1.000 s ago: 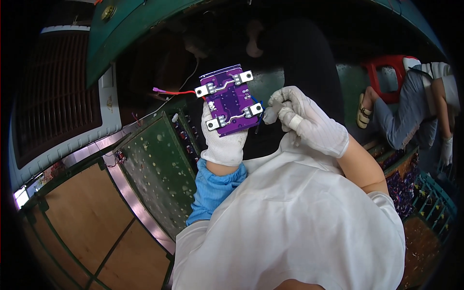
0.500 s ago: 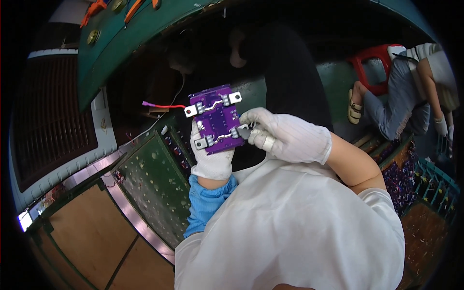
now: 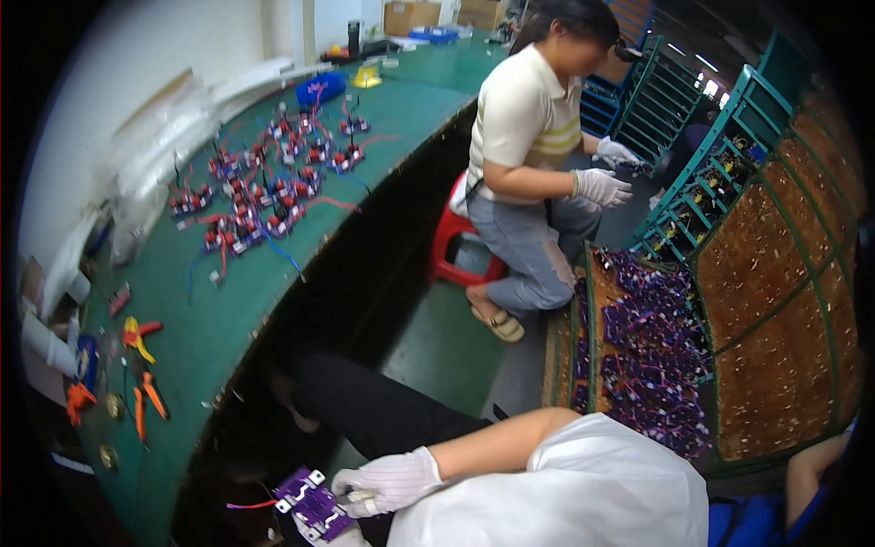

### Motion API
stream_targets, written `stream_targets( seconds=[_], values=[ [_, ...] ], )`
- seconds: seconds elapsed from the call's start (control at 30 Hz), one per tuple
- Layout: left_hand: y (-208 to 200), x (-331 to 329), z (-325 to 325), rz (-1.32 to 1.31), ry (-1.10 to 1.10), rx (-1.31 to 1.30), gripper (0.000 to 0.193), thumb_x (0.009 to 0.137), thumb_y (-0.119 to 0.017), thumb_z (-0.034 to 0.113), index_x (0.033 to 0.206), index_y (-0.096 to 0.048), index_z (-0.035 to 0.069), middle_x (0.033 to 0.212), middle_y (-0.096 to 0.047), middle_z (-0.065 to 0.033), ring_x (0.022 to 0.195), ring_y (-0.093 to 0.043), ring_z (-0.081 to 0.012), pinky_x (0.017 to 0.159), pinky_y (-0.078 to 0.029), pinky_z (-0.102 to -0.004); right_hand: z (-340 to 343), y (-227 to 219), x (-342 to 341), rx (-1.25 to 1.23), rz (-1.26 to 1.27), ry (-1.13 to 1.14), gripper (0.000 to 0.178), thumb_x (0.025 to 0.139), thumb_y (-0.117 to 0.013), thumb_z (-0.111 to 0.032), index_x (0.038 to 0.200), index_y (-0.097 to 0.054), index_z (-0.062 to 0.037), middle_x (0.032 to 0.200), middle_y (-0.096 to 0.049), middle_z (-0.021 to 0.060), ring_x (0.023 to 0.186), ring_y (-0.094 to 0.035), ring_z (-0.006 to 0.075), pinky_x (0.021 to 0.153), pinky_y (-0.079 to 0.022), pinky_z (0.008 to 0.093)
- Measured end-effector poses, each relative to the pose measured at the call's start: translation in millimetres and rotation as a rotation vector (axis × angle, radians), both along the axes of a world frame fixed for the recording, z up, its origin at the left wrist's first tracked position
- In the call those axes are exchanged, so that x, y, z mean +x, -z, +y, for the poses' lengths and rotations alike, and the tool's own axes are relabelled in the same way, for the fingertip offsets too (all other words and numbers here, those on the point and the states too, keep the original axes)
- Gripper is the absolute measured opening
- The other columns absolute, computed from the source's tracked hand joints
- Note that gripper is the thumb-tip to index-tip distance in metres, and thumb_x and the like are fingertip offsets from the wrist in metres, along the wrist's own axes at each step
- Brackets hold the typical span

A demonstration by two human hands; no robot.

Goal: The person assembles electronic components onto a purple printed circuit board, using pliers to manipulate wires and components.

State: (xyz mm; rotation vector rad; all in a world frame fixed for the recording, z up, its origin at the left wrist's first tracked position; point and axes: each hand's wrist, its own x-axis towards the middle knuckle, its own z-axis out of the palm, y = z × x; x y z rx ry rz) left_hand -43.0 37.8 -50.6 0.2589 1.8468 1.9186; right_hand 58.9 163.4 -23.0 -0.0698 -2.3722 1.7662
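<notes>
A purple circuit board (image 3: 312, 503) with silver metal tabs and a red wire lies low in the picture, above my lap. My left hand (image 3: 343, 538), in a white glove, grips it from below; most of that hand is cut off by the lower edge. At the board's right side is my gloved right hand (image 3: 394, 483). Its fingers are curled together against the board's edge, and what they pinch is too small to make out.
Wired boards (image 3: 260, 187) lie heaped on the green bench (image 3: 219, 337), with pliers (image 3: 138, 339) nearer me. A co-worker (image 3: 529, 118) sits on a red stool (image 3: 448, 246). Purple boards (image 3: 652, 346) fill a tray at right, beside a teal rack (image 3: 702, 173) and brown panels (image 3: 775, 301).
The view has swung up and to the right, bringing the bench, co-worker and tray of boards into sight. My hands and the board now sit lower; both hands remain at it.
</notes>
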Motion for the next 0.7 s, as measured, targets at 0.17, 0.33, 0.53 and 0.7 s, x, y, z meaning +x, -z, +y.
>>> stream_targets(
  seconds=[0.17, 0.33, 0.53, 0.7],
  values=[
    [-73.9, -4.6, 11.1, -1.474, 0.622, 1.343, 0.027, 0.097, -0.030, 0.023, 0.113, -0.049, 0.012, 0.104, -0.057, 0.0003, 0.075, -0.053, -0.0110, 0.085, -0.041, -0.0361, -2.1, 1.6, 5.4, -0.037, -0.098, 0.151, 0.032, 0.091, -0.049, -0.027, 0.104, -0.040, 0.0006, 0.063, -0.047, 0.0083, 0.059, -0.051, 0.0215, 0.054, -0.040, 0.0337],
    [-54.6, -26.6, 0.0, -1.259, 0.507, 0.971, 0.029, 0.097, -0.030, 0.023, 0.114, -0.050, 0.010, 0.102, -0.059, 0.0007, 0.070, -0.052, -0.0072, 0.069, -0.045, -0.0254, -4.8, 16.1, -3.3, -0.375, -0.066, 0.199, 0.016, 0.091, -0.045, -0.019, 0.096, -0.047, -0.0038, 0.063, -0.045, 0.0073, 0.058, -0.050, 0.0219, 0.054, -0.040, 0.0305],
    [-42.0, -34.0, 1.8, -1.456, 0.437, 1.060, 0.022, 0.097, -0.030, 0.019, 0.099, -0.050, 0.009, 0.088, -0.060, 0.0041, 0.060, -0.049, -0.0064, 0.058, -0.044, -0.0228, 5.1, 8.7, 4.0, 0.193, -0.005, 0.218, 0.017, 0.091, -0.045, -0.018, 0.096, -0.052, -0.0039, 0.074, -0.057, 0.0118, 0.068, -0.057, 0.0301, 0.060, -0.045, 0.0354],
    [-46.9, -28.7, 13.9, -1.399, 0.375, 1.011, 0.019, 0.095, -0.032, 0.016, 0.096, -0.049, 0.009, 0.083, -0.059, 0.0039, 0.059, -0.048, -0.0090, 0.054, -0.044, -0.0247, 17.3, -7.1, 11.9, 0.168, -0.132, 0.211, 0.025, 0.092, -0.044, -0.023, 0.105, -0.049, -0.0023, 0.077, -0.060, 0.0146, 0.070, -0.060, 0.0333, 0.063, -0.046, 0.0401]
  ],
)
